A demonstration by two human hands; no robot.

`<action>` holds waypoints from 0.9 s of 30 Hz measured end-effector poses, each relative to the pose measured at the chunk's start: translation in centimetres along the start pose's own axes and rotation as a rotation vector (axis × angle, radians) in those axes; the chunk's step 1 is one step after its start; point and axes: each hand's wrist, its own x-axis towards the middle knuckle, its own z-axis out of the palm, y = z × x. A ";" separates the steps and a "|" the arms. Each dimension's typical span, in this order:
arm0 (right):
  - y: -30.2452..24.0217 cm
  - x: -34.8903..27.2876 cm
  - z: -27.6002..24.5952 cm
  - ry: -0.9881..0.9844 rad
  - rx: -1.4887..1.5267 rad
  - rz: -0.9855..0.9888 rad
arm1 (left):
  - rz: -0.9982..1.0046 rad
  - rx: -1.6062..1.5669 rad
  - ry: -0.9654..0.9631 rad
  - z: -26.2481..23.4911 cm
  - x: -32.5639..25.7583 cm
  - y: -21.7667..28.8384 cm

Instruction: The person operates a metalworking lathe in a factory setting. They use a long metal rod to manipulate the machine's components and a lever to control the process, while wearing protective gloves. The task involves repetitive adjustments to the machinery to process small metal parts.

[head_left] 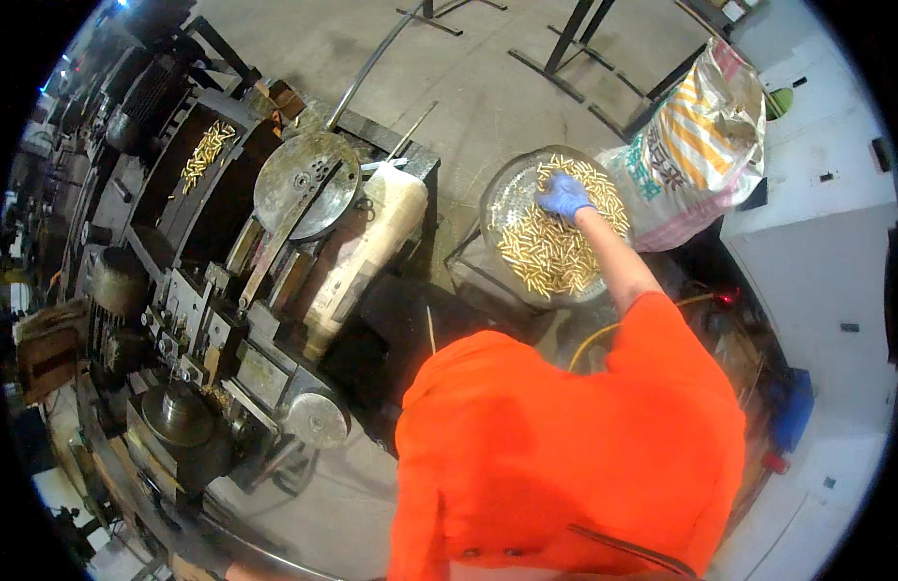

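Observation:
My right hand [565, 198], in a blue glove, reaches into a round metal pan [497, 198] heaped with small brass-coloured cylindrical pieces [553, 254]. The fingers look spread and touch the top of the pile, and I see nothing lifted in them. Their tips are partly hidden among the pieces. My right forearm [611, 257] stretches away from an orange sleeve [657, 339]. My left hand does not show.
A greasy machine [265, 363] fills the left side, with a round metal disc [308, 184] on top and more brass pieces [209, 153] in a trough. A large printed woven sack [700, 145] stands behind the pan at right. Dark metal legs [565, 53] rise beyond.

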 end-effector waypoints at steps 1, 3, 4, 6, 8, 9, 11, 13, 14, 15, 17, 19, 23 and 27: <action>-0.1 0.8 -0.1 -0.033 0.006 -0.004 | -0.029 0.001 0.003 -0.3 -0.4 -0.4; -0.9 2.7 -0.2 -0.088 -0.024 -0.013 | -0.064 0.010 -0.029 -0.2 -1.5 -3.2; -1.0 3.7 0.0 -0.163 -0.004 0.052 | -0.080 0.014 -0.046 0.1 -2.1 -4.7; -2.1 5.4 0.1 -0.280 -0.016 0.126 | -0.097 0.042 -0.087 0.6 -4.3 -8.7; -3.5 6.2 -0.1 -0.376 -0.131 0.140 | -0.017 0.171 -0.125 1.4 -7.0 -16.3; -4.0 6.3 -0.4 -0.413 -0.175 0.143 | 0.040 0.245 -0.140 1.9 -7.8 -19.1; -5.9 5.0 -2.9 -0.448 -0.142 0.192 | -0.255 -0.078 -0.180 -1.2 -5.6 -5.7; -4.8 5.7 0.6 -0.326 -0.149 0.146 | -0.323 -0.132 -0.189 -3.4 -6.2 -3.0; -4.7 5.6 0.8 -0.375 -0.152 0.078 | -0.335 -0.152 -0.185 -4.1 -6.3 -1.8; -3.4 5.9 2.2 -0.350 -0.152 0.062 | -0.342 -0.180 -0.182 -4.5 -6.4 -1.2; -2.3 7.2 3.7 -0.375 -0.180 0.034 | -0.326 -0.047 -0.106 -3.6 -7.0 -2.6; -3.4 7.4 2.9 -0.434 -0.232 0.044 | -0.302 -0.021 -0.058 -3.1 -7.7 -2.8; -3.6 6.8 2.4 -0.340 -0.267 -0.012 | -0.266 -0.177 0.012 -2.8 -7.7 -1.0; -2.8 5.0 1.1 -0.156 0.083 0.067 | -0.345 -0.066 -0.066 -3.6 -8.4 0.4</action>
